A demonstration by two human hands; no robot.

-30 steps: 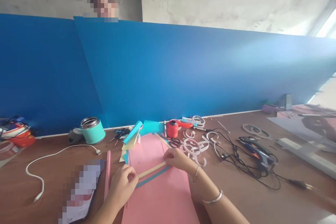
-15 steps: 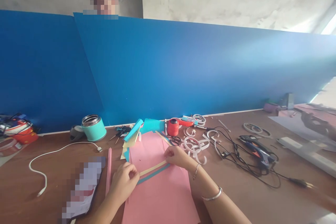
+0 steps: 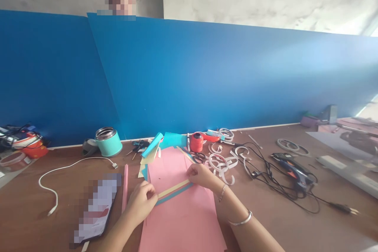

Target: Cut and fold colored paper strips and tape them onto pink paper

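A large pink paper sheet point(image 3: 180, 220) lies on the brown table in front of me. Across it run a thin yellow paper strip point(image 3: 173, 188) and a teal strip point(image 3: 174, 195) just below it. My left hand point(image 3: 141, 202) pinches the left end of the yellow strip with closed fingers. My right hand point(image 3: 201, 175), with bracelets on the wrist, pinches the right end of the same strip. Both hands rest on the pink sheet.
A phone point(image 3: 99, 206) and a pink strip point(image 3: 125, 183) lie left of the sheet, a white cable point(image 3: 63, 167) beyond. Teal tin point(image 3: 108, 141), red tape dispenser point(image 3: 197, 141), white paper curls point(image 3: 221, 161), glue gun point(image 3: 291, 167) with cords. A blue partition point(image 3: 189, 75) stands behind; a person behind it.
The view has shifted slightly, so everything sits a little to the right. Both hands stay pinched on the ends of the yellow strip.
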